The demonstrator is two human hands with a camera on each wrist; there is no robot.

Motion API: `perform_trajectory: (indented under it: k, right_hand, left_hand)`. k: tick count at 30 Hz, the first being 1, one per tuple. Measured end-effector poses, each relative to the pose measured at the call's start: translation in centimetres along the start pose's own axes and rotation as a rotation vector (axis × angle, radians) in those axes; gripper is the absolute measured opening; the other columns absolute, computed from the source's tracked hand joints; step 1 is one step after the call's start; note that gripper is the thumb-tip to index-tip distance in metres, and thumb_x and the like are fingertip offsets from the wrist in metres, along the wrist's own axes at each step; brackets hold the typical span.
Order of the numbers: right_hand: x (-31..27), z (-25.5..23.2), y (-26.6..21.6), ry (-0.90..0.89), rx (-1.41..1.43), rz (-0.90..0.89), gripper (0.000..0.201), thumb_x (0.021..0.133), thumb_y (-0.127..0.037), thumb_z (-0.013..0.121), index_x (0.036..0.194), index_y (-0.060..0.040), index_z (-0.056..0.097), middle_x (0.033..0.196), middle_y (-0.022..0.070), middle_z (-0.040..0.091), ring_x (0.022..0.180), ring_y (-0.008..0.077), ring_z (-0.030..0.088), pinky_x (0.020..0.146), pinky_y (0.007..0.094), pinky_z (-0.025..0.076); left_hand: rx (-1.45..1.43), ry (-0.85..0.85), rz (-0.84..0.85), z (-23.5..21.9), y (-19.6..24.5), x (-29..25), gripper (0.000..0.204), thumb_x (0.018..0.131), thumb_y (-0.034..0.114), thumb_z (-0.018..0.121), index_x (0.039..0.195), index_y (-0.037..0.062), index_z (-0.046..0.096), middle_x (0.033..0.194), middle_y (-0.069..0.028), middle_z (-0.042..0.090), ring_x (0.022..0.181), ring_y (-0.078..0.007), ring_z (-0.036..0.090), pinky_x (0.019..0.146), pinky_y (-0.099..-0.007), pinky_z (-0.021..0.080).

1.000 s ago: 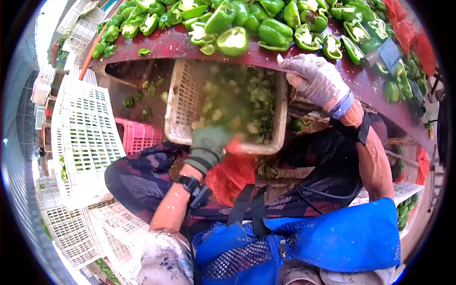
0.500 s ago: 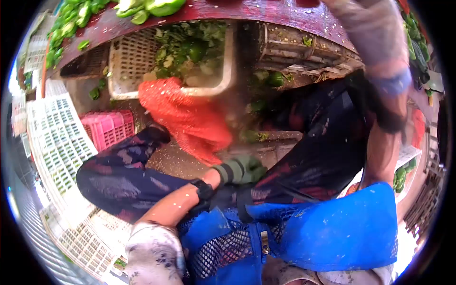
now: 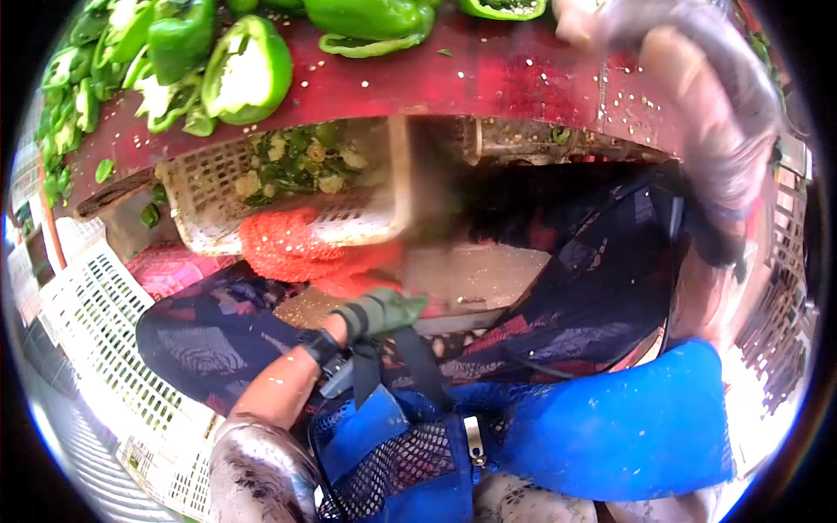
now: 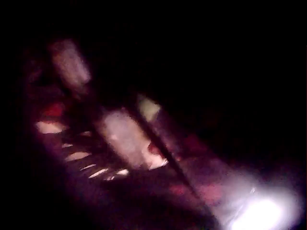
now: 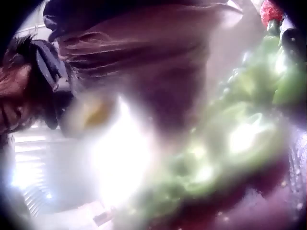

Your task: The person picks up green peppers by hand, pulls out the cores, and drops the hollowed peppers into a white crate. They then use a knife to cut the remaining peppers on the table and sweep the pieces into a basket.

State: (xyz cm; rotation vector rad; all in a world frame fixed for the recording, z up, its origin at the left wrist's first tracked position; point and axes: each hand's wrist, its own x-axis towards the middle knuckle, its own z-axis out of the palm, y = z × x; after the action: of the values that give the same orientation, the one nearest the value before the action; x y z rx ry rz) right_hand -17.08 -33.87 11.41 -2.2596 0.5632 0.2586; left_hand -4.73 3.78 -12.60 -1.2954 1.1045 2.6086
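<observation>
My left hand (image 3: 380, 312), in a green glove, hangs over the lap with its fingers pointing right. Just above it, a red mesh bag (image 3: 288, 248) drapes over the near rim of a crate (image 3: 384, 222). Scraps of green pepper (image 3: 301, 161) lie inside that crate. In a thin clear glove, my right hand (image 3: 724, 113) reaches over the red table (image 3: 488, 70), blurred, thumb apart from the fingers and no object visible between them. A cut green pepper (image 3: 248, 70) and a larger green pepper (image 3: 366, 22) lie left of it. The left wrist view is mostly dark.
White plastic crates (image 3: 105, 331) stand at the left, beside a pink crate (image 3: 179, 268) under the table. More cut peppers (image 3: 78, 96) are heaped at the table's left end. Another person (image 5: 19, 91) shows at the edge of the right wrist view.
The left hand has come out of the crate, back over the lap, then slightly left. The right hand has swung to the right over the table. The view has shifted, bringing the table's front edge nearer.
</observation>
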Motion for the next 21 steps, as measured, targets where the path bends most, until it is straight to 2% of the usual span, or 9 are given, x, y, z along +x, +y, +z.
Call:
perform_trajectory:
  k: [3, 4, 7, 8, 9, 12, 14, 19, 21]
  right_hand:
    - [1.3, 0.2, -2.1, -0.432, -0.091, 0.216, 0.026, 0.089, -0.026, 0.064, 0.086, -0.0009, 0.070, 0.078, 0.0132, 0.065, 0.073, 0.0274, 0.065, 0.067, 0.0396, 0.052]
    - [-0.3, 4.1, 1.1, 0.030, -0.074, -0.571, 0.024, 0.086, -0.024, 0.066, 0.082, -0.0015, 0.070, 0.074, 0.0137, 0.064, 0.069, 0.0287, 0.065, 0.065, 0.0392, 0.051]
    - [-0.4, 8.6, 1.4, -0.485, -0.167, 0.035, 0.027, 0.082, -0.025, 0.064, 0.096, -0.0037, 0.073, 0.092, 0.0161, 0.071, 0.086, 0.0324, 0.069, 0.079, 0.0394, 0.054]
    - [-0.5, 9.3, 0.8, -0.516, -0.289, 0.046, 0.031, 0.083, -0.028, 0.060, 0.100, -0.0053, 0.073, 0.098, 0.0166, 0.071, 0.091, 0.0322, 0.068, 0.083, 0.0393, 0.053]
    - [0.4, 11.5, 2.2, -0.603, -0.377, 0.049, 0.032, 0.084, -0.028, 0.059, 0.104, -0.0064, 0.072, 0.100, 0.0168, 0.071, 0.094, 0.0334, 0.067, 0.084, 0.0405, 0.053]
    - [4.4, 19.1, 9.6, -0.733, -0.668, -0.219, 0.034, 0.083, -0.032, 0.060, 0.100, -0.0051, 0.073, 0.104, 0.0170, 0.070, 0.094, 0.0344, 0.067, 0.081, 0.0422, 0.052]
    - [5.4, 21.1, 10.6, -0.655, -0.655, -0.056, 0.031, 0.082, -0.028, 0.062, 0.098, -0.0048, 0.073, 0.107, 0.0168, 0.070, 0.092, 0.0352, 0.067, 0.078, 0.0415, 0.053]
    - [5.7, 29.5, 16.0, -0.057, -0.705, 0.105, 0.024, 0.085, -0.015, 0.057, 0.101, -0.0064, 0.073, 0.100, 0.0166, 0.071, 0.087, 0.0293, 0.069, 0.075, 0.0407, 0.054]
    - [6.1, 30.3, 15.3, -0.041, -0.699, 0.116, 0.025, 0.086, -0.016, 0.055, 0.100, -0.0026, 0.070, 0.095, 0.0180, 0.071, 0.083, 0.0272, 0.070, 0.070, 0.0427, 0.055]
  left_hand:
    - [0.277, 0.223, -0.282, -2.6, 5.0, -3.6, 0.041, 0.101, 0.037, 0.043, 0.110, 0.0053, 0.067, 0.098, -0.0190, 0.068, 0.088, -0.0284, 0.065, 0.084, -0.0352, 0.051]
    - [0.409, 0.304, -0.386, -3.1, 6.4, -3.8, 0.038, 0.099, 0.038, 0.048, 0.107, 0.0076, 0.069, 0.091, -0.0182, 0.068, 0.079, -0.0284, 0.065, 0.077, -0.0361, 0.054]
    - [0.385, 0.412, -0.150, -1.3, 9.2, -3.8, 0.044, 0.095, 0.049, 0.047, 0.093, 0.0126, 0.071, 0.078, -0.0166, 0.067, 0.072, -0.0328, 0.065, 0.070, -0.0400, 0.052]
    - [0.843, 0.499, 0.165, -1.0, 6.6, -2.5, 0.042, 0.093, 0.045, 0.048, 0.084, 0.0108, 0.072, 0.078, -0.0182, 0.067, 0.075, -0.0346, 0.066, 0.070, -0.0419, 0.052]
    - [0.688, 0.563, 0.002, -0.6, 9.0, -3.8, 0.041, 0.091, 0.043, 0.050, 0.082, 0.0082, 0.071, 0.079, -0.0200, 0.067, 0.078, -0.0352, 0.068, 0.070, -0.0438, 0.051]
    - [0.599, 0.664, 0.011, -1.3, 11.1, -5.6, 0.043, 0.091, 0.043, 0.050, 0.080, 0.0070, 0.070, 0.078, -0.0212, 0.065, 0.076, -0.0370, 0.066, 0.071, -0.0448, 0.051]
    - [0.585, 0.786, 0.044, -1.1, 11.7, -6.1, 0.044, 0.092, 0.044, 0.049, 0.080, 0.0068, 0.069, 0.077, -0.0217, 0.064, 0.074, -0.0375, 0.065, 0.071, -0.0449, 0.051]
    - [0.561, 0.675, 0.161, -0.7, 12.7, -6.0, 0.040, 0.092, 0.043, 0.050, 0.084, 0.0090, 0.070, 0.080, -0.0200, 0.066, 0.077, -0.0371, 0.066, 0.071, -0.0455, 0.052]
    - [0.737, 0.612, 0.168, -1.6, 13.6, -5.5, 0.039, 0.091, 0.044, 0.051, 0.084, 0.0101, 0.070, 0.081, -0.0185, 0.067, 0.079, -0.0365, 0.067, 0.072, -0.0464, 0.052]
